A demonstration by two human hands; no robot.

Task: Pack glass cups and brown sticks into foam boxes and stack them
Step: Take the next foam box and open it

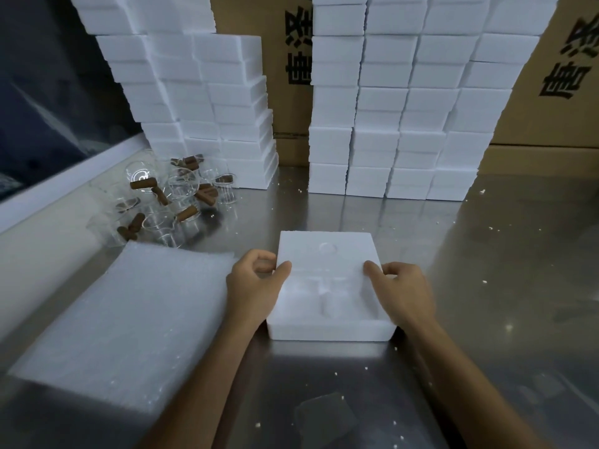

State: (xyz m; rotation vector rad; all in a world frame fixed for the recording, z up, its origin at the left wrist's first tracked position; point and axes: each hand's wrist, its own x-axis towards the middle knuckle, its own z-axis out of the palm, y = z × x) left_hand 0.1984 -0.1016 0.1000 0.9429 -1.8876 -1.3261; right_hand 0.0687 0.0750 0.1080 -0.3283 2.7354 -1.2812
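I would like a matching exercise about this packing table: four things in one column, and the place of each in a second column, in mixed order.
Things:
1. foam box
2. glass cups
3. sheet of foam wrap
4. cardboard cartons

Places:
A. behind the white foam stacks
B. flat on the table, left of the left hand
C. between the left hand and the right hand, gripped at both sides
D. in a loose heap with brown sticks, far left

Pairs: 1-C, 2-D, 3-B, 4-A
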